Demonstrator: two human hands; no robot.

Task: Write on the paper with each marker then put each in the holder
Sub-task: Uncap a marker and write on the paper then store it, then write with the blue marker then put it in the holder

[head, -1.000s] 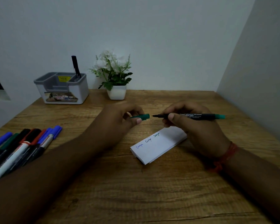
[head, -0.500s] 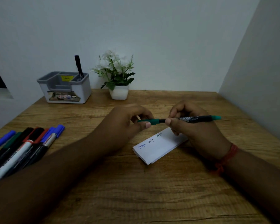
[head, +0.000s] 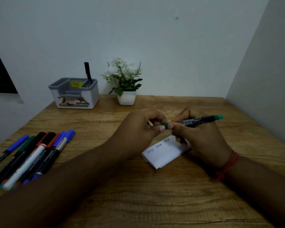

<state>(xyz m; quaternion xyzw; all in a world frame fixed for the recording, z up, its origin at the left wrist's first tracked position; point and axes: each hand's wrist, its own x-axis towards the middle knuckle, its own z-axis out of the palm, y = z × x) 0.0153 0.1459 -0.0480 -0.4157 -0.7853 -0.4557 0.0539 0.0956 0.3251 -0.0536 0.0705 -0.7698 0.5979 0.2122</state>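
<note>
Cap (head: 161,125) goes back on the green marker (head: 197,120) near the middle of the frame; left hand (head: 138,129) pinches the cap w/ thumb & fingers, right hand (head: 202,137) curls round the black barrel; best way, I think: keep cap & barrel in one straight line, push till it feels snug, don't let the tip rub the fingers; can't tell if the cap is fully on yet. Paper (head: 165,152) lies folded just below the hands, three small words on it; holder (head: 74,93) sits upper left, one dark pen (head: 88,74) standing in its right back slot. Plant pot (head: 126,97) stands just right of the holder, so reach w/ care; more markers (head: 31,155) lie bunched at lower left, well apart from the paper.
</note>
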